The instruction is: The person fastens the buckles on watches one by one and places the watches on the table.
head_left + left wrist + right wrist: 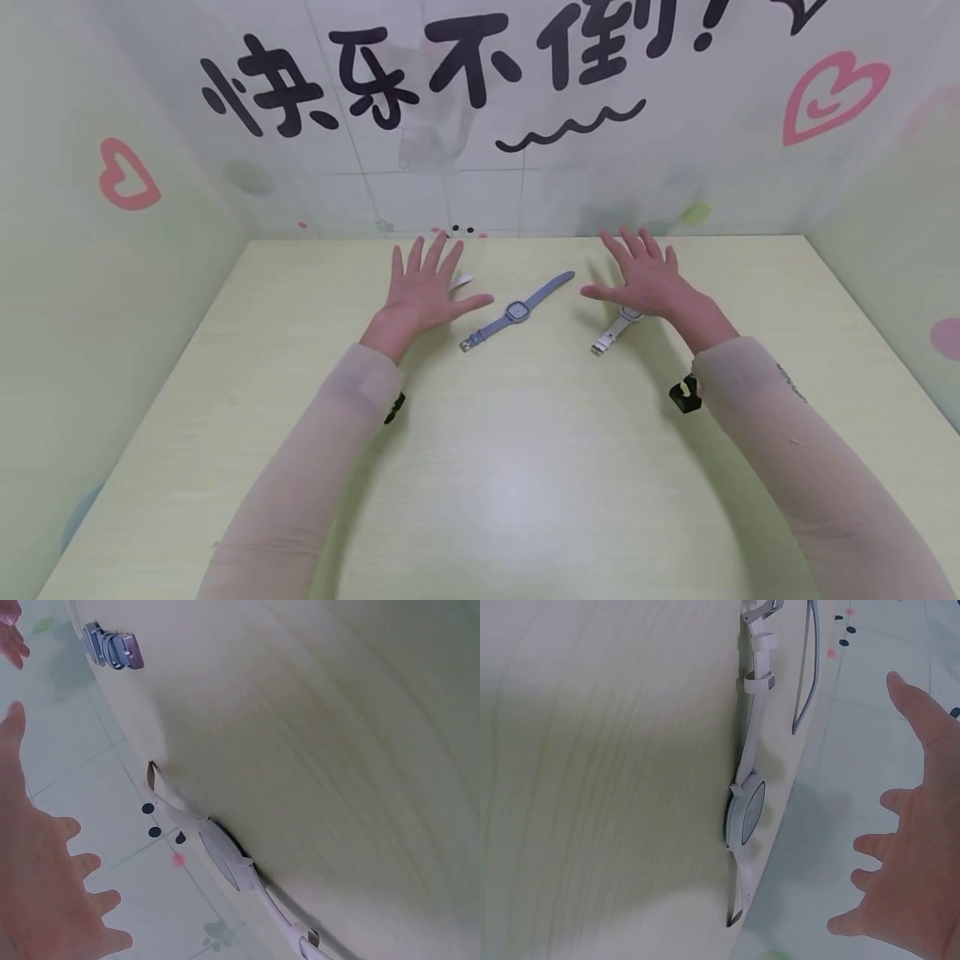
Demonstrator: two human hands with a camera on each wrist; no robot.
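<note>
My left hand [423, 293] is held above the table with fingers spread, over a white-strapped wristwatch. Only the strap tip [462, 282] shows in the head view, while the left wrist view shows more of this white watch [221, 853]. Between the hands a blue-grey wristwatch [517, 312] lies flat at a slant, its buckle toward me. Fingers also spread, my right hand [648, 279] hovers over a second white watch [611, 333], which it partly covers. That watch's case [746, 814] and strap appear in the right wrist view. Neither hand holds anything.
The pale wooden table [495, 467] meets a white back wall [300, 200] with black lettering, just beyond the fingertips. Side panels [90, 275] with pink hearts or dots stand left and right. A black wrist device [685, 395] hangs under the right sleeve, another [394, 408] under the left.
</note>
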